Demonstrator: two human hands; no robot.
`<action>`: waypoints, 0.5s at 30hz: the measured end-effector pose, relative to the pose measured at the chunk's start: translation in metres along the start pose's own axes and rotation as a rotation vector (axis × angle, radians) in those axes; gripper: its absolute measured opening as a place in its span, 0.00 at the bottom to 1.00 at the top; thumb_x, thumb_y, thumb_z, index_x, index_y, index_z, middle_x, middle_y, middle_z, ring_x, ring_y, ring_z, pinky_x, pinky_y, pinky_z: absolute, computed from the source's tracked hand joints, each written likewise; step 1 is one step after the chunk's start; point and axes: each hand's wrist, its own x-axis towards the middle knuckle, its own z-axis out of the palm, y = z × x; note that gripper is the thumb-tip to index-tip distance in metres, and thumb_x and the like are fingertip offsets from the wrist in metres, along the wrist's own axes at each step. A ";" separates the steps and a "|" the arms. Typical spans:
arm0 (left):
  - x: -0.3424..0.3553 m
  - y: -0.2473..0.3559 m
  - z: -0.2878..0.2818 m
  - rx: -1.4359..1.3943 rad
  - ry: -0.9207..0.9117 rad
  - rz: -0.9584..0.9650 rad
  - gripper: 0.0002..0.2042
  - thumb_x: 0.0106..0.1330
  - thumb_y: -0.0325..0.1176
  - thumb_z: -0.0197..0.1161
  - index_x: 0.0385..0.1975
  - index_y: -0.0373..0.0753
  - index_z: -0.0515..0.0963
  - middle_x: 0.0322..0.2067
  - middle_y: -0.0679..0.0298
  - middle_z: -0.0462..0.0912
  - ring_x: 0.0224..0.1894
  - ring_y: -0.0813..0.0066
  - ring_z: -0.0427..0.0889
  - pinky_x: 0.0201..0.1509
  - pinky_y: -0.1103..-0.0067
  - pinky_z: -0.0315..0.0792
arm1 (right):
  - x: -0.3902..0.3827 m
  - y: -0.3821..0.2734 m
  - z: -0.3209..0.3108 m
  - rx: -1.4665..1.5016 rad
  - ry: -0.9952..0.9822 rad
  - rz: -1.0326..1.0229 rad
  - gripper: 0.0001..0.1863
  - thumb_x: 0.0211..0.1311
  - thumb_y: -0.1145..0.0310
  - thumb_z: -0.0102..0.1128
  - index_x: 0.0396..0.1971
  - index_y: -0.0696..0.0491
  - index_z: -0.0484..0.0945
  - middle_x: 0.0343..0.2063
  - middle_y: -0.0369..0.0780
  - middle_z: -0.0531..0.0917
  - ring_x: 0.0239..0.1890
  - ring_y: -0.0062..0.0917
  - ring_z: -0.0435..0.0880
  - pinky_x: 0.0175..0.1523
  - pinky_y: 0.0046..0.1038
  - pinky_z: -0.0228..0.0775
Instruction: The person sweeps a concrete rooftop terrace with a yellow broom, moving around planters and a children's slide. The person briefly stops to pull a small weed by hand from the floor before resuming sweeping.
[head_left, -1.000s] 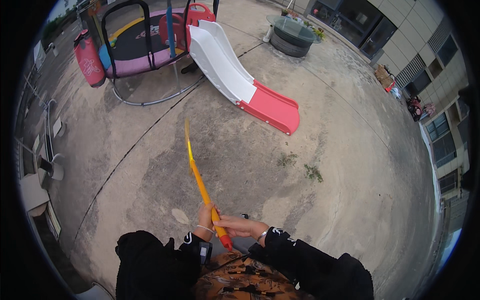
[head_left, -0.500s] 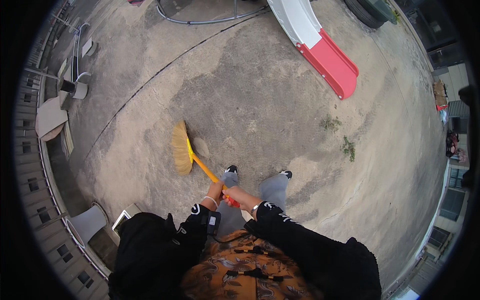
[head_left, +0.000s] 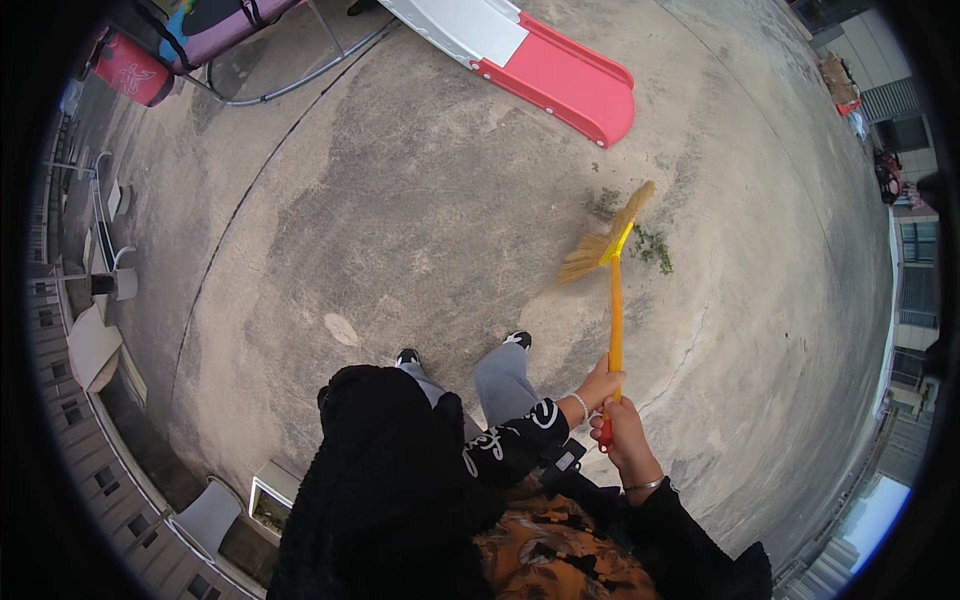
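Note:
Both of my hands are wrapped around the orange handle of a broom (head_left: 615, 312). Higher on the handle is my left hand (head_left: 598, 384), with a beaded bracelet at the wrist. Just below it my right hand (head_left: 630, 436), with a metal bangle, grips near the red end. The broom's fanned straw bristles spread from a yellow collar and are ahead of me to the right. Beside them lies a green clump of weeds (head_left: 655, 250); a second sparse clump (head_left: 601, 203) shows on their other side, partly behind the bristles.
A red and white slide (head_left: 570, 90) comes down at the top. At upper left stands a trampoline-like frame with a curved metal leg (head_left: 270, 97). A crack line crosses the concrete ground (head_left: 400, 220). Along the left edge are a roof ledge and a white box (head_left: 272, 500).
The broom has swung from my left across to my right, up to the weeds, with both hands still on it. My view has shifted, bringing more of the metal frame into sight.

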 end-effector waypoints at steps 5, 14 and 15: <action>-0.010 0.050 0.019 -0.096 0.041 0.240 0.29 0.57 0.34 0.52 0.59 0.38 0.52 0.38 0.62 0.68 0.40 0.78 0.68 0.40 0.83 0.65 | -0.018 -0.046 -0.003 0.035 -0.244 -0.030 0.08 0.61 0.69 0.40 0.38 0.54 0.58 0.28 0.38 0.67 0.22 0.20 0.69 0.23 0.21 0.66; -0.051 0.135 -0.096 -0.177 0.565 0.305 0.17 0.59 0.33 0.50 0.48 0.39 0.62 0.26 0.67 0.68 0.24 0.80 0.67 0.26 0.85 0.65 | 0.057 -0.073 0.112 -0.200 -0.711 0.178 0.07 0.60 0.68 0.44 0.33 0.56 0.62 0.24 0.37 0.69 0.21 0.20 0.70 0.23 0.20 0.66; -0.043 0.141 -0.117 -0.145 0.670 0.296 0.14 0.59 0.32 0.50 0.45 0.39 0.63 0.23 0.66 0.68 0.22 0.79 0.68 0.24 0.84 0.65 | 0.074 -0.076 0.130 -0.190 -0.745 0.211 0.07 0.60 0.68 0.45 0.32 0.56 0.63 0.24 0.37 0.69 0.20 0.19 0.69 0.23 0.19 0.66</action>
